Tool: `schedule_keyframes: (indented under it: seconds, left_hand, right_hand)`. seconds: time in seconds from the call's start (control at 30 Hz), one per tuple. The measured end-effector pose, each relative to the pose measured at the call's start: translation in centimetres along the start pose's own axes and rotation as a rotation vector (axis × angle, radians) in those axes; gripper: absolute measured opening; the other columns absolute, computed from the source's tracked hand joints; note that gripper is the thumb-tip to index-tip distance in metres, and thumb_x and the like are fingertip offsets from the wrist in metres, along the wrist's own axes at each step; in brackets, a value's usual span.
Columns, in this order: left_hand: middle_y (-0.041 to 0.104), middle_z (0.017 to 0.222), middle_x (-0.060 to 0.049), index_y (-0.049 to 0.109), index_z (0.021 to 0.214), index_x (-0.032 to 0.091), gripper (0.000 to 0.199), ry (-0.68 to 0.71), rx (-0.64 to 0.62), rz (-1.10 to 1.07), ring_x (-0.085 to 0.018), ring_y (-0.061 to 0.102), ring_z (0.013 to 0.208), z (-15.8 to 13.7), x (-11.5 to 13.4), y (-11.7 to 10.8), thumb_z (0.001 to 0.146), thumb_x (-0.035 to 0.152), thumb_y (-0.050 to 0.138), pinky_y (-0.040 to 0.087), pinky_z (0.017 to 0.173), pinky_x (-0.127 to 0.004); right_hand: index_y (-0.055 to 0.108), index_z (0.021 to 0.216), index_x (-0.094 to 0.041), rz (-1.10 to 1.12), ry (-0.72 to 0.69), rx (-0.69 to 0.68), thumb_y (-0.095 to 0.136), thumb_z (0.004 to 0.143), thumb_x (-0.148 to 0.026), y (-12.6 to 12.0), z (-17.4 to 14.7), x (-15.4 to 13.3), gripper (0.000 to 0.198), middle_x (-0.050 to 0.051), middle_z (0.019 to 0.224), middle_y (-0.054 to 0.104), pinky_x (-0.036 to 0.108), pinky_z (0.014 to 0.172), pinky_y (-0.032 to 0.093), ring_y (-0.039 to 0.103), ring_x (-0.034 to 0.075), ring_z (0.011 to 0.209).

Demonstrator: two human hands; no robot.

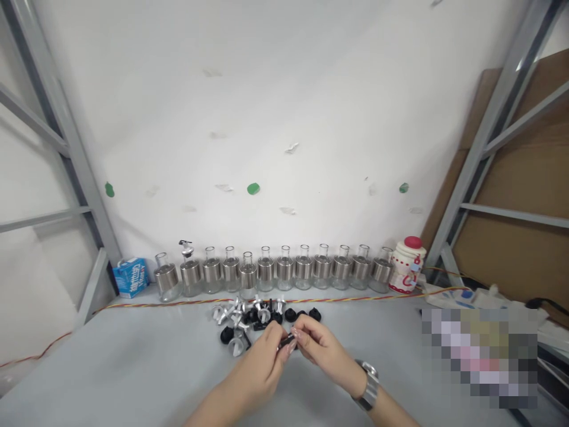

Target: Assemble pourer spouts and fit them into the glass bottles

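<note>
Low over the front of the table, my left hand point(265, 357) is closed around a small, dark, narrow part point(285, 341). The fingertips of my right hand point(323, 349) pinch the upper right end of that same part; its full shape is hidden by the fingers. Just beyond both hands lies a loose pile of silver pourer pieces point(236, 346) and black caps point(227, 335). Behind the pile stands a row of glass bottles point(265, 270) with steel sleeves. One bottle point(191, 274), second from the left, has a pourer point(187, 249) in its neck; the others have open necks.
A blue carton point(131, 277) stands at the row's left end, and a white jar with a red lid point(406, 267) at its right. A twisted red-yellow wire point(178, 303) crosses the grey table point(146, 362). A blurred-out item point(482, 356) and white clutter lie right. Metal posts flank the table.
</note>
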State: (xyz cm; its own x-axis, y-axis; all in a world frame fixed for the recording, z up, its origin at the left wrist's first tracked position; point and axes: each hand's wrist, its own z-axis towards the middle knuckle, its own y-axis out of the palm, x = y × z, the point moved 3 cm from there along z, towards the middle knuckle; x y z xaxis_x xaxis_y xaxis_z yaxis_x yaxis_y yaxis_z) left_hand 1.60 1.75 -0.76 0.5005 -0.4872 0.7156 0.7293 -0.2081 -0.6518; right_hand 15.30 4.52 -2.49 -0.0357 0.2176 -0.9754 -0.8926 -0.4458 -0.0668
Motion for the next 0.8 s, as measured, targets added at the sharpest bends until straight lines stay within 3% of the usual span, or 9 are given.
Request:
schedule_keyframes:
  seconds: [0.23,0.47,0.6,0.8]
  left_hand:
    - [0.045,0.085,-0.002,0.043,0.085,0.02,0.022,0.021,-0.007,0.034,-0.015,0.044,0.075,0.0,0.0,-0.1,0.088,0.033,0.026,0.035,0.071,-0.028]
    - [0.045,0.077,0.0,0.042,0.08,0.019,0.025,-0.012,0.009,-0.19,-0.013,0.041,0.072,-0.1,-0.1,0.4,0.089,0.036,0.027,0.033,0.067,-0.025]
    - [0.04,0.069,0.003,0.041,0.078,0.019,0.026,-0.104,-0.011,-0.479,-0.009,0.037,0.062,0.1,-0.3,1.1,0.087,0.04,0.03,0.031,0.059,-0.022]
    - [0.04,0.057,0.007,0.036,0.082,0.02,0.024,-0.319,-0.05,-0.981,-0.005,0.032,0.043,0.7,-1.4,2.9,0.083,0.045,0.036,0.016,0.042,-0.02]
  right_hand:
    - [0.046,0.069,-0.018,-0.028,-0.011,0.006,0.048,0.081,-0.04,0.1,-0.1,-0.3,0.025,-0.007,0.053,0.031,0.021,0.043,0.021,0.026,0.007,0.046]
    - [0.039,0.084,-0.023,0.151,-0.032,0.03,0.049,0.081,-0.038,0.3,0.1,0.1,0.019,-0.009,0.056,0.04,0.017,0.039,0.019,0.026,0.003,0.04]
    - [0.039,0.088,-0.023,0.156,-0.045,-0.005,0.045,0.083,-0.041,0.5,0.3,0.5,0.02,-0.01,0.052,0.04,0.015,0.037,0.022,0.03,0.004,0.038]
    - [0.038,0.075,-0.021,0.147,-0.009,0.063,0.046,0.082,-0.042,0.5,0.3,1.0,0.023,-0.011,0.046,0.038,0.015,0.037,0.021,0.028,0.003,0.038]
